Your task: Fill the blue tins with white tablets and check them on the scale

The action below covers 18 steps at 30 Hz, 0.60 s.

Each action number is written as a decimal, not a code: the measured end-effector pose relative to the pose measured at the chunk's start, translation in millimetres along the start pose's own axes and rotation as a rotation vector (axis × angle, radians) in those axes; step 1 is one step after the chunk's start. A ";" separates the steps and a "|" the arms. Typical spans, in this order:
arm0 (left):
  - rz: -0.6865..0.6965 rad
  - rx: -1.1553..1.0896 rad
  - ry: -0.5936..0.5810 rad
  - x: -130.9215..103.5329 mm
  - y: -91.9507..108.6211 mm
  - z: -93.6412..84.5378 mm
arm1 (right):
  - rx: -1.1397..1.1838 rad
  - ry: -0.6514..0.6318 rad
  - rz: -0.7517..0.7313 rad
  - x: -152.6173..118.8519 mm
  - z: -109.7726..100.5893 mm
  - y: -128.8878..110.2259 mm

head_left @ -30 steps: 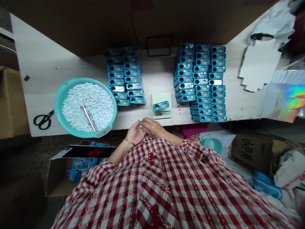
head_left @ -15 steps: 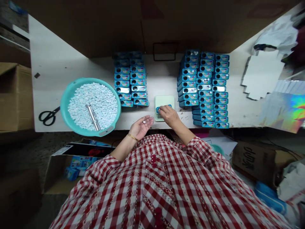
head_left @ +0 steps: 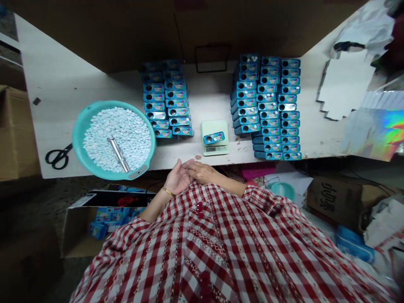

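Observation:
My left hand (head_left: 177,178) lies palm up in front of the table edge, open, a gold bangle on its wrist. Over its fingers and palm bends my right hand (head_left: 202,171), its fingers drawn together; what they hold, if anything, is hidden. A small blue printed tin (head_left: 217,136) with a dark round mark and a whitish spot on top lies slightly turned on a pale green scale (head_left: 206,125), just beyond my hands and touched by neither. A turquoise basin (head_left: 77,139) to the left holds many white candies (head_left: 110,122) and a metal tube-like scoop (head_left: 117,153).
Blue tins stand in rows left (head_left: 158,106) and right (head_left: 268,113) of the scale, some right ones topped with white candies. Black scissors (head_left: 59,158) lie left of the basin. A large cardboard box (head_left: 142,33) overhangs the table's back. An open carton (head_left: 74,235) sits below.
My right hand has let go of the tin on the scale and come back to my left hand. The white candy seen in my left palm is now covered. The view has shifted slightly.

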<state>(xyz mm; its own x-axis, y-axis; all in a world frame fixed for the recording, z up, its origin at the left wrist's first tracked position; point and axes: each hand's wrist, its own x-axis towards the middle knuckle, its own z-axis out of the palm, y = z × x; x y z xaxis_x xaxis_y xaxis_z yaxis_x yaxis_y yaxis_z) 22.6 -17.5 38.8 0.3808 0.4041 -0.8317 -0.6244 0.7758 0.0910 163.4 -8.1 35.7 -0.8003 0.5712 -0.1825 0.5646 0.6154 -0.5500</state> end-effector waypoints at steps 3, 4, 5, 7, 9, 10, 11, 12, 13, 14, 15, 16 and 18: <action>0.013 0.012 0.044 -2.8 2.5 -4.8 | -0.007 0.007 -0.034 3.1 0.9 0.2; 0.016 0.012 0.049 -3.6 3.0 -4.9 | -0.002 0.012 -0.033 4.4 1.7 -0.6; 0.017 0.013 0.052 -4.3 3.1 -4.4 | 0.004 0.018 -0.032 5.4 2.6 -1.5; 0.022 0.019 0.054 -5.5 2.8 -1.5 | 0.019 0.048 -0.034 4.5 3.6 -1.4; 0.055 0.043 0.063 -6.5 3.7 2.5 | 0.033 0.142 -0.025 -2.0 1.6 4.3; 0.100 0.067 0.079 -6.8 5.6 4.1 | 0.038 0.222 0.003 -7.5 -0.8 10.2; 0.169 0.100 0.104 -6.9 9.1 5.0 | 0.039 0.317 0.054 -14.1 -4.1 18.2; 0.262 0.141 0.139 -6.9 14.5 4.8 | 0.035 0.417 0.129 -21.3 -8.1 28.0; 0.373 0.188 0.187 -6.7 22.2 3.0 | 0.025 0.508 0.216 -28.4 -12.4 39.0; 0.499 0.249 0.248 -6.5 32.1 -0.8 | 0.011 0.576 0.303 -34.6 -16.8 50.5; 0.631 0.322 0.323 -6.1 44.0 -6.7 | -0.006 0.612 0.376 -39.5 -20.8 61.7; 0.754 0.415 0.416 -5.8 57.6 -14.7 | -0.025 0.612 0.428 -42.6 -24.2 71.7; 0.964 0.708 0.655 -5.3 86.9 -35.8 | -0.061 0.530 0.467 -42.7 -29.1 85.9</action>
<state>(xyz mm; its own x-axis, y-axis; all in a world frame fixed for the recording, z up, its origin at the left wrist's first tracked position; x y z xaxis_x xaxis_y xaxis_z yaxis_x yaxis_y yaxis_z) -58.1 30.4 31.6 -0.5174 0.7734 -0.3662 0.0990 0.4792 0.8721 252.0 36.2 20.0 -0.2741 0.9608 0.0416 0.8475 0.2618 -0.4617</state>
